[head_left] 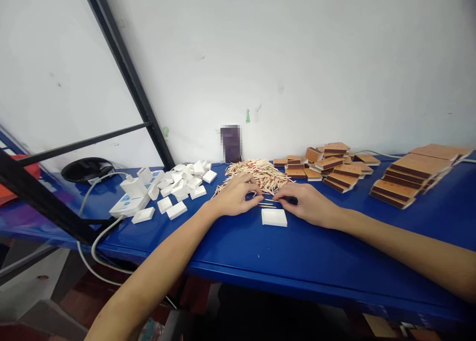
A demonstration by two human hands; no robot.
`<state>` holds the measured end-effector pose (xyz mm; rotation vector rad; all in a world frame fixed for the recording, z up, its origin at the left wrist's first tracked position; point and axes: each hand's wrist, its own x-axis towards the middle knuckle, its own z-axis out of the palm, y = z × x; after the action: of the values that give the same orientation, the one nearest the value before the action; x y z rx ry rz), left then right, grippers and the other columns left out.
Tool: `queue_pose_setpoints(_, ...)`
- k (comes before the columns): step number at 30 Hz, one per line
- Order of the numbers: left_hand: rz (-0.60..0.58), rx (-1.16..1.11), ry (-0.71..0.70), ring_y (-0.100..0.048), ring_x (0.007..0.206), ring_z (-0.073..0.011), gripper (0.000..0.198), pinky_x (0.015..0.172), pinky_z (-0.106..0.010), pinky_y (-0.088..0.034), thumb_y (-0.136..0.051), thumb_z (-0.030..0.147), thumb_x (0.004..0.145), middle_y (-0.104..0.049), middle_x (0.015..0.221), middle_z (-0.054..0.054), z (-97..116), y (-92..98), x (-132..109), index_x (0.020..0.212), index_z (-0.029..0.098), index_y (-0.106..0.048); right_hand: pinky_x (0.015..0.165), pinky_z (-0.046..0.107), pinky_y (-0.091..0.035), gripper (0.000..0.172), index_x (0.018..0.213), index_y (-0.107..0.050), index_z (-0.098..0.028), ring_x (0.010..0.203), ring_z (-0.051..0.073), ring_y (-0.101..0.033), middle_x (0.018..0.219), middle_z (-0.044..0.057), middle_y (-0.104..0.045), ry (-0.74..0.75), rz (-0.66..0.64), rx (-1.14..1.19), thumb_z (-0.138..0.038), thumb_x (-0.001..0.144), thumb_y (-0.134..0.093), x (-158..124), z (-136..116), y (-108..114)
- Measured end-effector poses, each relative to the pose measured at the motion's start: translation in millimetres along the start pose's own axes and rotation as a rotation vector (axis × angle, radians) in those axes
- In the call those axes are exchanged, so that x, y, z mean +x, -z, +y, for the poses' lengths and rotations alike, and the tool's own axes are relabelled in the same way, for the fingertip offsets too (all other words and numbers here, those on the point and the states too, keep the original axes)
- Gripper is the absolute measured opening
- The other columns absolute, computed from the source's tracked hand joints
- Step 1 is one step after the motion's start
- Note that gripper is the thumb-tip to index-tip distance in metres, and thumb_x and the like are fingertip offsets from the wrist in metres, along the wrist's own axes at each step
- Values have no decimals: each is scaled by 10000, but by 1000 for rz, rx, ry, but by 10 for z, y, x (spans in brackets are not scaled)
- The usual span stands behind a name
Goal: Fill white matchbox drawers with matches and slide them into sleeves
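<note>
On the tabletop (334,252), between pile (260,175) and tray (274,217), left hand (236,197) and right hand (307,204) curl over a few loose matches (268,203); actual grip cannot be told. Risk: a slack pinch scatters matches; a sweeping wrist displaces the tray.

The table (334,261) has a smooth, slightly glossy blue top. The matches (260,172) are sticks of pale bare wood with matt red heads. The small white tray (274,217) looks like matt paperboard, and the brown sleeves (334,170) look like matt cardboard.
</note>
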<state>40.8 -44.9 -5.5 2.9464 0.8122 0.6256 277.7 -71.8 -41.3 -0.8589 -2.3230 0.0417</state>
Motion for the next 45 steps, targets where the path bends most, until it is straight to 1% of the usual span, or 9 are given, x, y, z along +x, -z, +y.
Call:
queue_pose_setpoints(2, 21, 18, 34, -527, 950, -204, 222, 907, -362, -399, -519, 315, 931, -591, 951, -62, -71, 12, -24, 918, 179, -694, 717, 301, -544, 238, 931, -715, -196, 789, 181, -696, 887, 52, -754, -3, 11, 11, -158, 882, -486, -7, 7, -6)
queue_pose_setpoints(6, -6, 59, 61, -530, 945, -207, 191, 931, -377, -393, -540, 294, 907, -596, 944, -61, -173, -2, -63, 893, 182, -694, 750, 313, -548, 256, 993, -720, -213, 845, 193, -707, 952, 45, -761, 2, 13, 30, -191, 902, -482, -17, 36, -33)
queue_pose_setpoints(14, -41, 51, 23, -521, 955, -204, 124, 889, -356, -385, -585, 247, 870, -571, 929, -43, -63, 19, -52, 866, 199, -699, 779, 328, -526, 298, 1065, -696, -211, 862, 183, -672, 964, 49, -744, 66, -60, 83, -137, 931, -440, -4, -10, -3)
queue_pose_setpoints(20, 0, 58, 24, -520, 949, -195, 157, 869, -347, -385, -534, 217, 907, -581, 935, -39, -92, -13, -29, 950, 202, -685, 883, 387, -492, 315, 1119, -670, -198, 985, 209, -616, 1043, 82, -688, -19, -3, 50, -103, 928, -439, -10, 36, -16)
queue_pose_setpoints(24, 8, 88, 32, -513, 935, -198, 168, 835, -344, -380, -513, 220, 920, -565, 926, -38, -112, -16, -15, 977, 204, -670, 825, 378, -488, 336, 1189, -660, -185, 918, 213, -571, 994, 99, -597, -117, -76, -50, -140, 944, -436, 5, 25, -12)
queue_pose_setpoints(29, -29, 106, 37, -503, 937, -211, 217, 851, -363, -378, -506, 249, 939, -542, 947, -52, -96, 10, -16, 1045, 214, -691, 811, 389, -461, 371, 1281, -627, -207, 910, 234, -542, 957, 92, -559, -152, -191, -118, -196, 962, -437, 20, -4, 9)
queue_pose_setpoints(36, -57, 186, 7, -487, 977, -225, 281, 874, -384, -374, -487, 264, 958, -519, 972, -60, -124, -45, -11, 1135, 275, -704, 841, 390, -436, 368, 1278, -622, -192, 952, 241, -526, 981, 99, -557, -166, -203, -111, -196, 963, -431, 21, -2, 18)
queue_pose_setpoints(41, -40, 236, 14, -484, 979, -228, 274, 862, -387, -377, -481, 276, 966, -528, 981, -65, -127, -49, -3, 1117, 262, -709, 794, 377, -418, 384, 1294, -627, -214, 910, 241, -512, 941, 96, -559, -138, -242, -124, -215, 979, -408, 42, -21, 46)
queue_pose_setpoints(45, -15, 278, 4, -481, 993, -234, 255, 897, -410, -374, -496, 270, 961, -534, 1000, -70, -119, -53, 20, 1090, 245, -715, 768, 368, -409, 388, 1306, -621, -217, 894, 244, -506, 926, 97, -560, -135, -233, -140, -223, 979, -412, 43, -30, 59)
